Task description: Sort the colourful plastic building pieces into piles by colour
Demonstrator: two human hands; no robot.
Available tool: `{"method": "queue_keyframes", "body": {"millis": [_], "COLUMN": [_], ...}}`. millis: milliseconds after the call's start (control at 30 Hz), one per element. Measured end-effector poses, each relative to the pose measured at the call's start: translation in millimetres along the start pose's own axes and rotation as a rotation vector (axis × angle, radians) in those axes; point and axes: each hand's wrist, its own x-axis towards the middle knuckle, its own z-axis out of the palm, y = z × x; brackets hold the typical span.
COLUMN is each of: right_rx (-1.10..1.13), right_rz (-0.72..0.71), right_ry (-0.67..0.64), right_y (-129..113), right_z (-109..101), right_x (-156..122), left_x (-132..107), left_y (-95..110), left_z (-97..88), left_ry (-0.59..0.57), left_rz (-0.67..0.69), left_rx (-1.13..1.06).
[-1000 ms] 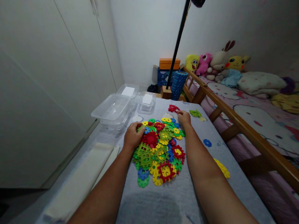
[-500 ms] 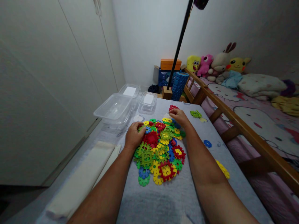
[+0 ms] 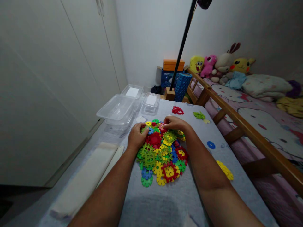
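Observation:
A heap of plastic interlocking pieces (image 3: 157,154) in red, yellow, green and blue lies in front of me, square frames and notched discs mixed together. At its left edge my left hand (image 3: 137,136) is closed around a lime-green piece (image 3: 143,129), most of it hidden by the fingers. My right hand (image 3: 176,122) reaches over the far side of the heap. Its fingertips pinch a red square piece (image 3: 162,127) there.
Several clear plastic boxes (image 3: 115,108) stand at the far left. Small sorted groups lie apart: red pieces (image 3: 177,110), green pieces (image 3: 199,115), a blue disc (image 3: 211,145), yellow discs (image 3: 224,170). A folded cream cloth (image 3: 87,176) is at left; a wooden bed rail (image 3: 236,123) borders the right.
My right hand has moved left and nearer, from beside the red group at the back onto the heap, where it grips a red piece. The left hand has stayed in place.

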Motion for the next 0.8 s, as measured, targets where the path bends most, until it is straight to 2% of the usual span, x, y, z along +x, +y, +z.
{"method": "queue_keyframes", "body": {"millis": [133,233,333,433,600,667,733,800], "right_rx": [0.239,0.429,0.645,0.813,0.982,1.018,1.049,1.075], "right_rz": [0.0,0.012,0.086,0.164,0.336,0.393,0.423,0.431], "right_ry": [0.019,0.104,0.195,0.368,0.803,0.937,1.005,1.019], "right_y": [4,9,17,31,60,71,82,90], "right_z": [-4,-9,-12,-13,-16,-15,-13,-10], "right_x": [-2,-6,-8,-5,2,4,6,9], "left_x": [0,0,0,0,0,0,0,0], "left_y": [0,0,1,1,2,2,1,1], "left_z": [0.0,-0.2,-0.4,-0.6,-0.7,-0.6,-0.4,-0.2], "left_ry": [-0.004,-0.004,-0.008,-0.006,-0.012,-0.016,-0.02,-0.018], "left_rz": [0.0,-0.004,-0.009,-0.011,-0.012,-0.01,-0.007,-0.009], "left_rx": [-0.009,-0.007,-0.01,-0.008,-0.006,-0.004,-0.006,-0.008]}}
